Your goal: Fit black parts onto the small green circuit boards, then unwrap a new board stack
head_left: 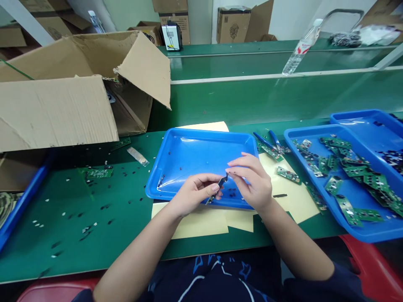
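Note:
My left hand (201, 191) is closed around a narrow green circuit board (211, 199), held nearly edge-on above the front of a blue tray (201, 133). A small black strip (223, 181) sticks up from the board's upper end. Close against it, my right hand (252, 180) pinches the strip's tip between thumb and forefinger, its other fingers loosely bent. What exactly lies between those fingertips is partly hidden. Tiny dark bits lie in the tray. Another black strip (280, 196) rests on the yellow paper (302, 205), near a loose circuit board (288, 175).
A second blue tray (338, 222) at right holds many green boards; another tray (362, 115) behind it has black pieces. Blue-handled pliers (275, 139) lie beyond my right hand. An open cardboard box (56, 111) stands left. Small scraps dot the green table (126, 235). A bottle (299, 52) leans behind.

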`<state>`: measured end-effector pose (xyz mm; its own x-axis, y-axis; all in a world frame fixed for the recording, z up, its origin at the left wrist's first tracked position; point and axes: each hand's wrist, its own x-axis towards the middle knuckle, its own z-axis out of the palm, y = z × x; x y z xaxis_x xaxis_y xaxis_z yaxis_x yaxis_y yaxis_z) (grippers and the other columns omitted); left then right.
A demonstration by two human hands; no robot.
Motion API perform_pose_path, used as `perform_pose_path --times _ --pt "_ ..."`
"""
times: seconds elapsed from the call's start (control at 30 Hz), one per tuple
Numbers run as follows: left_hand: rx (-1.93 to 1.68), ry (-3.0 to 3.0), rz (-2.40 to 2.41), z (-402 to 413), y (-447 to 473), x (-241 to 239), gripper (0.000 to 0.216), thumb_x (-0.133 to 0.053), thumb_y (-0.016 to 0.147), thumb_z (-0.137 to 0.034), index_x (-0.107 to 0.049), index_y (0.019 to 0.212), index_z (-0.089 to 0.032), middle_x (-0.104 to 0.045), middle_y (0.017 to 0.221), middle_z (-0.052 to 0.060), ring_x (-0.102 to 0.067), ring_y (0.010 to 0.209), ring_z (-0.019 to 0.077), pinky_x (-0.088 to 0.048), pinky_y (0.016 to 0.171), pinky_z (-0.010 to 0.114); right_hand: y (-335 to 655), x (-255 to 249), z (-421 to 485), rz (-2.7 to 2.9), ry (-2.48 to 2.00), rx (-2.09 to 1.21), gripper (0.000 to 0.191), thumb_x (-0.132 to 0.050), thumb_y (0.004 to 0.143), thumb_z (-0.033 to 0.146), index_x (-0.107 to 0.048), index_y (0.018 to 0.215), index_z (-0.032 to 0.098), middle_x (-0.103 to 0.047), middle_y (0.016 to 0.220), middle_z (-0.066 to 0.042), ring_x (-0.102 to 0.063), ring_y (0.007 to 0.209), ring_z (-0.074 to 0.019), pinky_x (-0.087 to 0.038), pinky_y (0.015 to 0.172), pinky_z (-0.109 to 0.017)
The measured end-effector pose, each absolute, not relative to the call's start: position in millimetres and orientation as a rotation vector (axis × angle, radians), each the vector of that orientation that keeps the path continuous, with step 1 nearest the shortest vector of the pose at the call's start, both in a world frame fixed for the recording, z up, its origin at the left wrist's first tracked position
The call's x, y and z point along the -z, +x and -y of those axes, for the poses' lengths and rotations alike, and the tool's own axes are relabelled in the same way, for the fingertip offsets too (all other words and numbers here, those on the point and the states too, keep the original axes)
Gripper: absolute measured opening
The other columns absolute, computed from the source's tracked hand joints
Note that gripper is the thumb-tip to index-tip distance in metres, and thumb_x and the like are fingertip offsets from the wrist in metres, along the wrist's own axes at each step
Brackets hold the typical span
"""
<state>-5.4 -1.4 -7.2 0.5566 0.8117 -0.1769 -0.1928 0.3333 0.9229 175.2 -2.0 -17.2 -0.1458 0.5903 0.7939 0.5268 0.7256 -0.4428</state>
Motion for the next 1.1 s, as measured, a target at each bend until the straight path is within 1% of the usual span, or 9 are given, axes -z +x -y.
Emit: perform_pose_path --times 0.1,0.2,0.27,0.4,0.53,0.6,0.83,1.0,1.1 --pt "-0.657 1.034 -0.743 1 -7 6 0.033 -0.071 0.07 -0.039 -0.067 0.09 -0.013 -0.063 0.067 0.002 -0.058 0.063 0.0121 -0.048 0.065 0.028 174 20 4 1.818 -0.873 -0.102 0.027 -0.054 0.08 0.006 -0.062 0.096 0.026 -0.061 0.107 -0.006 -0.061 0.091 -0.0194 -0.049 0.089 -0.046" --pt "-0.796 1.221 -0.843 0 -7 8 0.029 -0.071 0.07 -0.035 -0.067 0.091 -0.014 -0.064 0.078 0.004 -0.058 0.071 0.0137 -0.048 0.07 0.028 173 19 6 1.676 -0.952 -0.334 0.039 -0.054 0.081 0.013 -0.052 0.117 0.029 -0.053 0.123 -0.009 -0.058 0.102 -0.0228 -0.047 0.092 -0.048" --pt "-0.973 1.4 -0.912 -1 -8 10 0.026 -0.071 0.071 -0.031 -0.067 0.092 -0.016 -0.063 0.087 0.006 -0.058 0.079 0.0159 -0.048 0.074 0.029 173 17 6 1.525 -1.003 -0.525 0.036 -0.052 0.084 0.02 -0.05 0.119 0.027 -0.059 0.115 -0.009 -0.06 0.098 -0.0228 -0.048 0.09 -0.048" --pt "-1.173 1.792 -1.003 -3 -12 12 0.026 -0.069 0.074 -0.027 -0.066 0.098 -0.02 -0.061 0.088 0.006 -0.057 0.082 0.0168 -0.048 0.073 0.03 174 15 6 1.459 -1.029 -0.858 0.016 -0.055 0.083 0.027 -0.061 0.096 0.021 -0.066 0.093 -0.007 -0.063 0.082 -0.0195 -0.053 0.077 -0.04" --pt "-1.167 2.004 -0.99 -3 -12 13 0.025 -0.067 0.077 -0.025 -0.065 0.101 -0.02 -0.06 0.089 0.006 -0.057 0.082 0.0164 -0.049 0.074 0.03 173 17 7 1.56 -0.985 -0.814 0.003 -0.061 0.079 0.021 -0.061 0.082 0.021 -0.065 0.083 -0.004 -0.062 0.079 -0.018 -0.051 0.074 -0.036" --pt "-1.165 2.014 -1.011 -3 -12 14 0.025 -0.066 0.077 -0.026 -0.065 0.102 -0.02 -0.06 0.088 0.006 -0.057 0.082 0.0163 -0.049 0.073 0.03 172 17 6 1.603 -0.963 -0.715 0.005 -0.059 0.08 0.017 -0.06 0.078 0.022 -0.064 0.078 -0.003 -0.061 0.077 -0.0178 -0.051 0.071 -0.035" --pt "-1.19 1.823 -1.044 -2 -9 19 0.024 -0.065 0.078 -0.028 -0.064 0.1 -0.018 -0.057 0.089 0.006 -0.058 0.081 0.0147 -0.051 0.069 0.026 173 13 3 1.877 -0.82 -0.387 0.015 -0.057 0.079 0.011 -0.064 0.086 0.022 -0.066 0.081 -0.006 -0.061 0.075 -0.019 -0.051 0.068 -0.037" --pt "-1.258 1.784 -1.022 -2 -10 21 0.025 -0.064 0.079 -0.03 -0.063 0.101 -0.018 -0.057 0.093 0.008 -0.058 0.084 0.0163 -0.051 0.074 0.029 175 14 7 1.786 -0.874 -0.831 0.037 -0.062 0.076 0.016 -0.056 0.113 0.022 -0.064 0.104 -0.008 -0.061 0.092 -0.019 -0.052 0.08 -0.037" --pt "-1.314 1.9 -1.056 -3 -11 21 0.025 -0.064 0.079 -0.029 -0.062 0.101 -0.019 -0.059 0.093 0.008 -0.057 0.088 0.0188 -0.049 0.077 0.032 172 15 8 1.541 -0.938 -1.168 0.024 -0.058 0.081 0.026 -0.059 0.104 0.021 -0.065 0.097 -0.006 -0.063 0.084 -0.0166 -0.053 0.075 -0.033"
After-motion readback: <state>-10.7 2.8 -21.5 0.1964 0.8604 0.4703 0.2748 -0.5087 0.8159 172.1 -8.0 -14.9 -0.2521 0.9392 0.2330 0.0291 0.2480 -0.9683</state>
